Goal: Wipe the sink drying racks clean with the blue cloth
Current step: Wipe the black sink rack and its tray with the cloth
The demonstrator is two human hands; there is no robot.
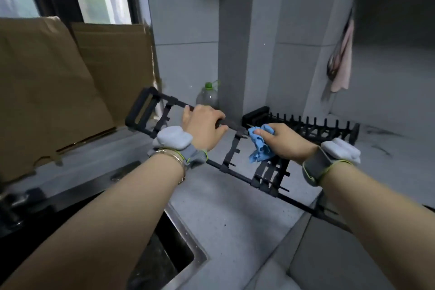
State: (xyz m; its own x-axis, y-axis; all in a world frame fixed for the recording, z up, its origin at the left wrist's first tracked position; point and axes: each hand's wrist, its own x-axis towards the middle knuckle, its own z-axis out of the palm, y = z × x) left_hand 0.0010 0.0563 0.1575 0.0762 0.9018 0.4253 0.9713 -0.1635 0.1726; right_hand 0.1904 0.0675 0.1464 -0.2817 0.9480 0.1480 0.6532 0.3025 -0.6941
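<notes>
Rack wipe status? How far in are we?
Done: nothing provably clean; the frame cannot show which bars were wiped. In hand: the left hand grips the upper rail of the lifted black rack while the right hand presses the blue cloth on that rail. Left: likely the rest of this rack, plus the second rack sitting on the counter by the pillar.

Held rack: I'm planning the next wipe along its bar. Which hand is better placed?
Right. The right hand holds the blue cloth at the bar; the left hand grips the rack, steadying it.
</notes>
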